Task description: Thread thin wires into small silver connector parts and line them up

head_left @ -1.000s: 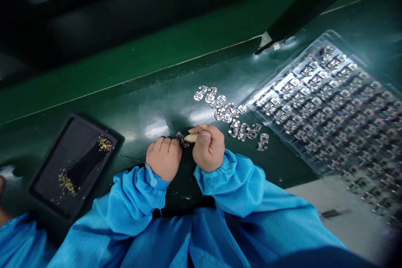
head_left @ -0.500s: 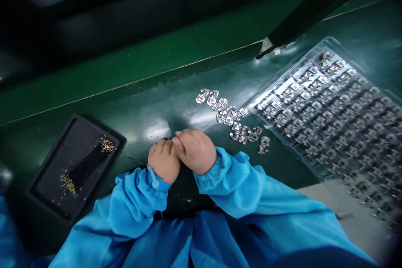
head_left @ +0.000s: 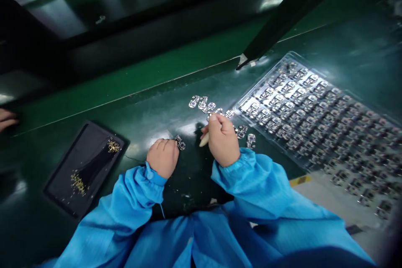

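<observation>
Head view: a dark green workbench (head_left: 176,184) was seen from above, with a transparent plastic tray (head_left: 248,102) as the main landmark. The tray was filled with rows of small metal-and-black circuit boards (head_left: 301,111). Above the tray, a long black bar (head_left: 282,16) was angled across the view and ended just beyond the tray's upper-left corner. Below the tray lay a pale sheet (head_left: 342,205) bearing more boards, and a strip of yellow-and-black tape (head_left: 300,180) was seen at the sheet's edge. Well left of the tray, a black mat (head_left: 59,176) was strewn with fine gold specks (head_left: 78,183). Beyond that mat, a co-worker's fingers (head_left: 5,119) were seen at the view's edge.

Loose boards (head_left: 201,102) were scattered just left of the tray, and some were hidden behind the right hand (head_left: 223,140). That hand was closed around a cream-coloured stick (head_left: 204,140), whose tip was angled down and left of the tray. The left hand (head_left: 162,158) was curled, and a small board (head_left: 180,143) was pinched at its fingertips, well left of the tray. The hands were held apart, and both wrists were covered by blue cuffed sleeves (head_left: 135,192).
</observation>
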